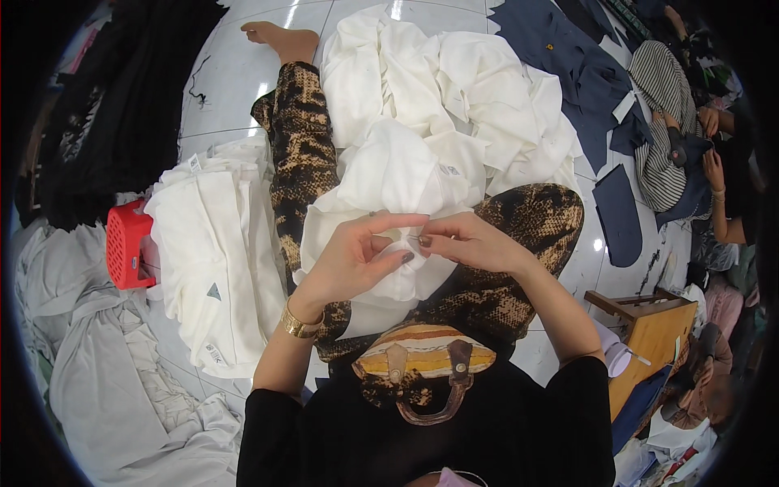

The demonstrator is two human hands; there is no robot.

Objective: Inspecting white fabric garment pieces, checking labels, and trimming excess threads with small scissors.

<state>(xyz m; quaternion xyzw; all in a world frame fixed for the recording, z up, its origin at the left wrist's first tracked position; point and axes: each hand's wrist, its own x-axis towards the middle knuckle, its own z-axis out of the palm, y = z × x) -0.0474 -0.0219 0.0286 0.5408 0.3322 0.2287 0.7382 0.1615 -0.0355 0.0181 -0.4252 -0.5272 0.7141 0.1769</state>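
black shirt [519,430] lies closest, below the patterned trousers [487,292] of two spread legs. across the tile floor [227,89], a heap of white cloth [499,89] sits toward the far edge, with a stack of white pieces [203,252] nearer the left edge. bare, the right forearm [556,300] slants up and inward from the lower right; the left forearm [284,353] rises from the lower left, bent toward its partner. between the legs rests a white cloth piece [388,174], its long axis running away from the body, its rounded folded end pointing at the heap; where they meet is unclear. the left hand [353,252] holds index straight and thumb narrowly apart around bunched cloth, its grip impossible to tell. fingertips together, the right hand [471,241] pinches just beside; what lies between is too small to tell. smallest is a gold bracelet [300,321].
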